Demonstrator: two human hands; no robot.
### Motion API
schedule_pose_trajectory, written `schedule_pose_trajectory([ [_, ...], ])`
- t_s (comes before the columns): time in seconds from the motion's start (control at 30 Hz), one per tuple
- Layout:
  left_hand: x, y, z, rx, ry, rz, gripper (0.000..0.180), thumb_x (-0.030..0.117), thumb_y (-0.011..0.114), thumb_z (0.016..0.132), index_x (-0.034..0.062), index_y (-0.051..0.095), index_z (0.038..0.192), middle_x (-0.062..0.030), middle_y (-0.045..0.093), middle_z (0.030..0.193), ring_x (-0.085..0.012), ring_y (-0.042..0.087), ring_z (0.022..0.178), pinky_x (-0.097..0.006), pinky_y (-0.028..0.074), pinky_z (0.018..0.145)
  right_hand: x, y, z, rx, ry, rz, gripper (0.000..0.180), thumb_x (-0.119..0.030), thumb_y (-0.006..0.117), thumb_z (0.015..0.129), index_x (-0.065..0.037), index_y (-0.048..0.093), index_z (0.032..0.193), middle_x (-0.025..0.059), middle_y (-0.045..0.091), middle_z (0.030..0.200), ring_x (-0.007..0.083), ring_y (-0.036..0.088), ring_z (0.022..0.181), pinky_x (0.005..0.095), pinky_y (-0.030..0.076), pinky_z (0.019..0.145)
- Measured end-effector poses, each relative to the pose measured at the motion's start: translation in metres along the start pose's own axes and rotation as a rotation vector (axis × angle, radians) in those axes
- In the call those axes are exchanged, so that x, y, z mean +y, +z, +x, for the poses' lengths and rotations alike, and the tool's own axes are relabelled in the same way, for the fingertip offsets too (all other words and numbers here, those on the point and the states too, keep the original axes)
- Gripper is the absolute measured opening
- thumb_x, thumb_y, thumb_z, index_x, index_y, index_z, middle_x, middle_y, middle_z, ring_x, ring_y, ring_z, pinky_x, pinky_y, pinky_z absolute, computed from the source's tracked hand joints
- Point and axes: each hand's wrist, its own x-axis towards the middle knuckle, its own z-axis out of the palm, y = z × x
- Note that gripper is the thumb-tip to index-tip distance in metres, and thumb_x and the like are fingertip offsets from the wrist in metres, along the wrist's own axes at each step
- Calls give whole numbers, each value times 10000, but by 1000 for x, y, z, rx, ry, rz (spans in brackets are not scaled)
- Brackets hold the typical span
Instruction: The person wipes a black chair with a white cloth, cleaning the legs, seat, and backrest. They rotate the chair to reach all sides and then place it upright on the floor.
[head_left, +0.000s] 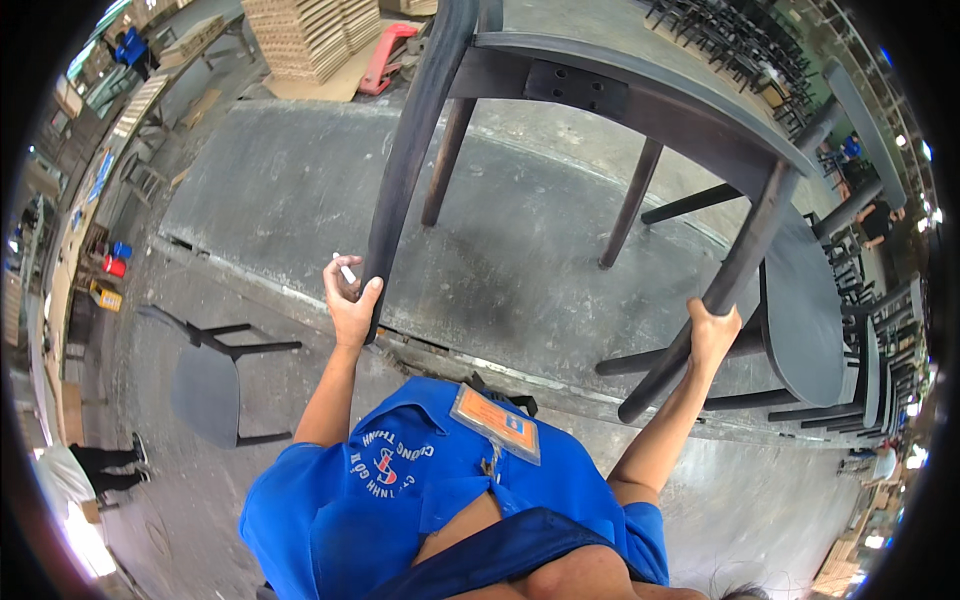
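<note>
Grey concrete workshop floor, with another dark chair tipped over at far left. Left hand, fingers clamped round one leg of the raised dark chair, a small white stick pinched too. Right hand, fingers wrapped round another leg.

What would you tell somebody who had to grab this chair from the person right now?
Left hand: wrapped round one leg of the dark chair, with a small white stick between its fingers.
Right hand: gripping another leg.
The chair is lifted upside down, legs toward the person, over the concrete floor.
Another dark chair stands at the right, one lies tipped at the left.
Done: chair is lifted. Left: it has not been put down.
</note>
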Motion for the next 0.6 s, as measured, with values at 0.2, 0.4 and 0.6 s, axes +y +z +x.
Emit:
schedule_pose_trajectory([
  [0.2, -2, 4, 13, 90, -73, 148, 523, 89, 709, 821, 29, 398, 1237, -104, 480, 1190, -138, 561, 867, -240, 492, 708, -25, 14, 24, -29, 69, -51, 215, -76, 623, 641, 23, 571, 824, 28, 553, 675, 112, 504, 620, 267, 433, 597],
  [0.4, 12, 21, 18, 282, 339, 236, 208, 107, 520, 954, 12, 493, 1137, -99, 559, 1059, -118, 543, 818, -236, 471, 667, -20, 14, 11, -5, 1, -5, 216, -83, 640, 636, 29, 581, 811, 24, 557, 677, 115, 506, 628, 273, 430, 606],
  [0.6, 80, 140, 21, -241, 402, -129, 283, 29, 437, 961, 20, 393, 1241, -163, 581, 1110, -131, 586, 662, -247, 509, 590, -9, 9, 1, 2, 11, -34, 242, -102, 644, 633, 26, 559, 819, 71, 581, 662, 137, 546, 616, 301, 460, 598],
])
